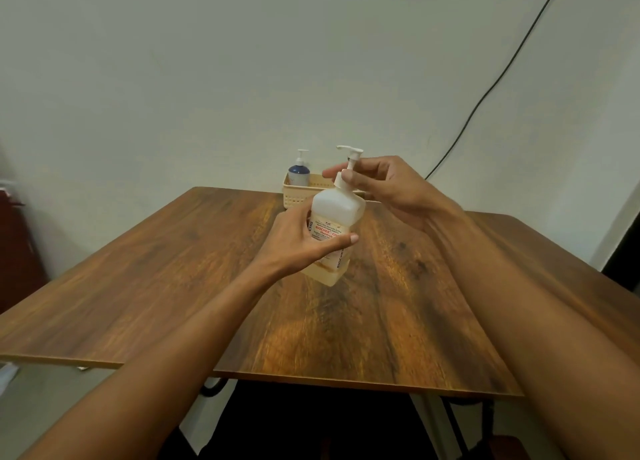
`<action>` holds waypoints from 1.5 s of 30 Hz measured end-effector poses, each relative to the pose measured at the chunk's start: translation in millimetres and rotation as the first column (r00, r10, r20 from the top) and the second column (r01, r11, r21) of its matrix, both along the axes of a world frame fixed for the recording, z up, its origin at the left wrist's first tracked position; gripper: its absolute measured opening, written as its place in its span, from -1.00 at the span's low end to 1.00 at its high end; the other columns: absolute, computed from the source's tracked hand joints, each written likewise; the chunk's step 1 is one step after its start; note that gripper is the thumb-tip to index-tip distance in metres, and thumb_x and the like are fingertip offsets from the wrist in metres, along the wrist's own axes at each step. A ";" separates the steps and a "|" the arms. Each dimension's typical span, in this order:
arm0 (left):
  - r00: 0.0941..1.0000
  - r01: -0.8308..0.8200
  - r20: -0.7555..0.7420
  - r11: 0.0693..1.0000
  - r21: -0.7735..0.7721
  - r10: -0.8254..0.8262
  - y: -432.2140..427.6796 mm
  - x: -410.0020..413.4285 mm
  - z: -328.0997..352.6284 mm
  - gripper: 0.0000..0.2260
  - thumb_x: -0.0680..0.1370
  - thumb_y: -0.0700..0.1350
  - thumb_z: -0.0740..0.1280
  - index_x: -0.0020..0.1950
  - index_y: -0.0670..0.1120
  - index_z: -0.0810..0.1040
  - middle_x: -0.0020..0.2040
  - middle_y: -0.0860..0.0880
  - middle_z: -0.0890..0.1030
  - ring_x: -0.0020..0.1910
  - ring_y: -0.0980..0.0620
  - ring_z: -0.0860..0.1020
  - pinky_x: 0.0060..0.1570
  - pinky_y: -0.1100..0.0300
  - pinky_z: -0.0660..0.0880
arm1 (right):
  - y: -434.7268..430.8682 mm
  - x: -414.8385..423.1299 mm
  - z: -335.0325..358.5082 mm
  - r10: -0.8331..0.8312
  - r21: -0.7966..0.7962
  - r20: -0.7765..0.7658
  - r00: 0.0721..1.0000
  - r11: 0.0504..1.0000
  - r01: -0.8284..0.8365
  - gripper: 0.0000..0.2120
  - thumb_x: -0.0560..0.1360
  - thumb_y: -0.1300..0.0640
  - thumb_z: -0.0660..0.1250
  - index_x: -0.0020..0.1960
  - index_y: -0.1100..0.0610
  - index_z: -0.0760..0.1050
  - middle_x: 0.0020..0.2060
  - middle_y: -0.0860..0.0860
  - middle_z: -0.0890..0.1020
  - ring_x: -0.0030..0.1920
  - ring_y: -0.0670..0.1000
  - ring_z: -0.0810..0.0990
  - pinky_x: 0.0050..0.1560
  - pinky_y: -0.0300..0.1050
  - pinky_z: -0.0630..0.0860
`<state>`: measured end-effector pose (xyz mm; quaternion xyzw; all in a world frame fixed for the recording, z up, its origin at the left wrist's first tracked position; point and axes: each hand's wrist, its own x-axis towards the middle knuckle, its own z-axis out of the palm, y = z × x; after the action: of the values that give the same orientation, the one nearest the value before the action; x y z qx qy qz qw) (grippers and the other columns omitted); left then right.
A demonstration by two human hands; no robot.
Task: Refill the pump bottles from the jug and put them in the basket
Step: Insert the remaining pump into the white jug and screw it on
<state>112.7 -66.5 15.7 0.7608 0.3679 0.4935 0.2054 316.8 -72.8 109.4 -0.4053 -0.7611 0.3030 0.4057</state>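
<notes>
A translucent white pump bottle (335,213) with a red-lettered label and a little yellowish liquid at its bottom is held tilted above the wooden table (398,303). My left hand (298,245) grips its body from the left. My right hand (384,186) pinches the white pump collar at the neck. Behind them, a cream slotted basket (294,196) stands at the table's far edge. A blue pump bottle (299,170) stands upright inside it. No jug is in view.
A black cable (485,96) runs down the pale wall on the right. A dark reddish object (17,238) stands at the left edge. The table's near edge lies close in front of me, with dark floor below.
</notes>
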 end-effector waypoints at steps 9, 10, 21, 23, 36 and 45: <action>1.000 0.015 -0.027 1.000 -0.003 -0.015 -2.2 1.7 -5.7 -0.23 0.29 0.44 0.46 0.39 0.07 0.51 0.12 0.13 0.67 0.02 0.21 0.65 0.02 0.10 0.66 | 11.4 -11.8 -11.6 -0.233 0.136 0.020 0.972 0.964 0.228 -0.20 0.25 -0.36 0.64 -0.02 0.36 0.54 0.01 0.31 0.67 -0.06 0.15 0.68 0.05 0.13 0.64; 1.000 0.016 -0.023 1.000 -0.005 -0.016 -1.8 1.0 -5.7 -0.24 0.30 0.43 0.47 0.38 0.07 0.51 0.11 0.13 0.67 0.02 0.21 0.66 0.02 0.09 0.67 | 10.4 -9.1 -9.0 -0.206 0.107 0.043 0.978 0.974 0.201 -0.26 0.31 -0.38 0.59 0.05 0.29 0.61 0.06 0.23 0.70 0.04 0.14 0.71 0.14 0.15 0.65; 0.999 0.029 -0.021 1.000 0.011 -0.029 -2.1 7.8 -7.6 -0.29 0.31 0.41 0.50 0.36 0.10 0.52 0.06 0.16 0.68 -0.01 0.24 0.65 -0.01 0.07 0.67 | 2.9 -11.9 -17.3 -0.293 0.159 -0.054 0.955 0.941 0.298 -0.41 0.30 -0.19 0.69 -0.27 0.28 0.50 -0.32 0.14 0.54 -0.28 0.05 0.50 -0.21 0.04 0.47; 0.999 0.035 -0.001 0.999 0.000 -0.035 -1.8 7.9 -7.6 -0.33 0.32 0.40 0.51 0.33 0.12 0.53 0.06 0.17 0.68 0.00 0.25 0.65 0.00 0.07 0.67 | 3.9 -16.7 -19.9 -0.288 0.152 -0.053 0.956 0.944 0.292 -0.41 0.30 -0.31 0.62 -0.22 0.17 0.48 -0.29 0.10 0.51 -0.26 0.02 0.48 -0.20 0.00 0.44; 0.998 0.022 0.054 0.998 0.051 -0.025 -4.4 7.7 -1.5 -0.40 0.31 0.39 0.50 0.27 0.23 0.49 0.03 0.25 0.65 0.00 0.31 0.63 -0.07 0.30 0.62 | -1.3 -14.5 -10.3 -0.212 0.042 -0.152 0.965 0.974 0.220 -0.70 0.33 0.03 0.72 -0.27 0.08 0.60 -0.28 -0.03 0.67 -0.21 -0.09 0.65 -0.11 -0.08 0.60; 0.999 -0.013 0.041 0.999 0.052 0.010 4.6 8.7 -15.9 -0.22 0.30 0.43 0.49 0.42 0.11 0.48 0.07 0.19 0.66 0.00 0.29 0.63 -0.06 0.27 0.63 | 7.3 -20.9 -32.0 -0.349 0.159 -0.147 0.925 0.915 0.371 -0.65 0.31 -0.09 0.71 -0.19 0.12 0.65 -0.21 0.04 0.73 -0.23 -0.11 0.66 -0.16 -0.10 0.64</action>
<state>121.4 -61.9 -0.2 0.7535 0.3549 0.5198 0.1901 295.9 -65.5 77.4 -0.4811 -0.6734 0.1743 0.5336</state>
